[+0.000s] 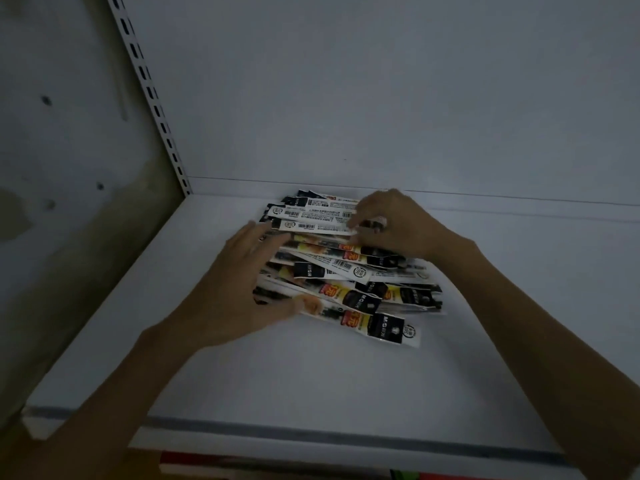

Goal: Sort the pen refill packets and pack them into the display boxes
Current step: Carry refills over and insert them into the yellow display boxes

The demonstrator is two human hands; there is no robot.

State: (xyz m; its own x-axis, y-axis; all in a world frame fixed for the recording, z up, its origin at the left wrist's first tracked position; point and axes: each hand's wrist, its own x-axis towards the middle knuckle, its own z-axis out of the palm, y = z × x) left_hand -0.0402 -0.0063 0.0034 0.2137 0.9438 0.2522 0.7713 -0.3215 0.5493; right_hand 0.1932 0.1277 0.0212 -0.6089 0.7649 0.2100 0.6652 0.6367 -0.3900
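You're sorting: left hand (239, 289) flat-fingered on the pile (346, 275), right hand (394, 223) pinching a far packet (318, 227), which you should lift clear next.

Our bare left forearm (121, 393) reaches in from the lower left and our right forearm (536, 323) from the lower right, converging ahead of us. Our left grip (239, 289) lies palm down, its fingers (263, 237) straight and spread, thumb (298, 303) splayed to the side. Our right grip (398, 226) sits just beyond it, knuckles up, fingers (363, 216) curled downward; whether they pinch anything we cannot tell.
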